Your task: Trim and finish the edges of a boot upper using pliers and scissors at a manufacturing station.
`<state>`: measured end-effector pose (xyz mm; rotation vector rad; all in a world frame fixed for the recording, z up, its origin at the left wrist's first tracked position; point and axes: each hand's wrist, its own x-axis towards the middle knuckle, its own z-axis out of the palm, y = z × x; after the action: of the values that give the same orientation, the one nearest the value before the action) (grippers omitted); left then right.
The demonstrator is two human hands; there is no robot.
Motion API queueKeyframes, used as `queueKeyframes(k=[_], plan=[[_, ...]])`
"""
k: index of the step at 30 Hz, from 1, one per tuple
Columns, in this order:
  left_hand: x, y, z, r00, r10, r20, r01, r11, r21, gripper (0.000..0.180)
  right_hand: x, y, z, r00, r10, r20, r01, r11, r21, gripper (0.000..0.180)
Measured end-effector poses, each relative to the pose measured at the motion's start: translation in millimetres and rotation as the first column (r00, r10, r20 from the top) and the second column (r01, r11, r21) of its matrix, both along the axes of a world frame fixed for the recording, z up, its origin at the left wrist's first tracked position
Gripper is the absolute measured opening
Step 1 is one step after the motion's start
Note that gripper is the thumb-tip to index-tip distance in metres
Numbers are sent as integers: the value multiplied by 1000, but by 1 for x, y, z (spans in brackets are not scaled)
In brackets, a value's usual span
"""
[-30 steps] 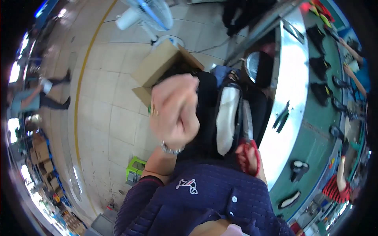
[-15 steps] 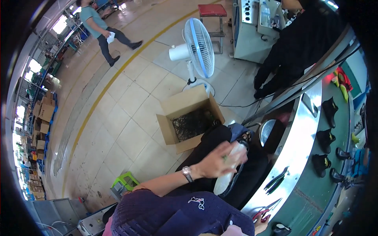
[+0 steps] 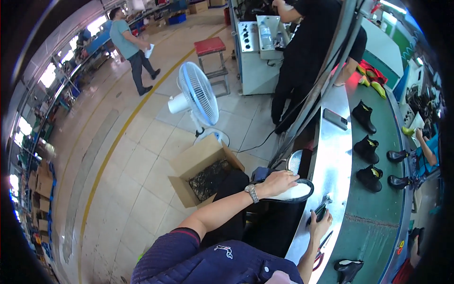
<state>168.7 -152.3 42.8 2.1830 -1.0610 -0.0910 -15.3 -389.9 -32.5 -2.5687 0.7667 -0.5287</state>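
My left hand [image 3: 278, 183], with a watch on its wrist, is closed over a black shoe [image 3: 309, 190] held above my lap. The white underside [image 3: 297, 193] of the shoe faces up, and my fingers hide part of it. On the metal edge of the bench, my right hand [image 3: 321, 224] is closed round dark-handled pliers [image 3: 323, 206]. Their metal head points away from me. Red-handled scissors [image 3: 318, 261] lie just below that hand, partly hidden by my forearm.
An open carton [image 3: 183, 190] with dark stringy material stands beyond my knees, near a fan [image 3: 198, 94]. Several black boots [image 3: 366, 149] stand on the green bench surface [image 3: 373, 236]. A phone [image 3: 335, 119] lies on the metal edge. Other people are nearby.
My right hand has left the red-handled scissors and taken hold of the pliers. My left hand has turned the shoe and brought it closer to the bench edge. The whole view has shifted.
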Motion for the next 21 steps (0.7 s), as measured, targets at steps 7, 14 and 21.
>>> queueKeyframes(k=[7,14,21], plan=[[6,-1,-5,989,41,142,-61,988,141,26,24,-1,-22,978,-85,-191,69,994,-90,65],[34,-8,8,974,191,125,-207,969,136,30,24,-8,74,991,-63,118,-60,583,810,50],[30,6,23,932,141,-334,-101,986,136,46,65,35,178,702,688,-186,-229,466,855,66]])
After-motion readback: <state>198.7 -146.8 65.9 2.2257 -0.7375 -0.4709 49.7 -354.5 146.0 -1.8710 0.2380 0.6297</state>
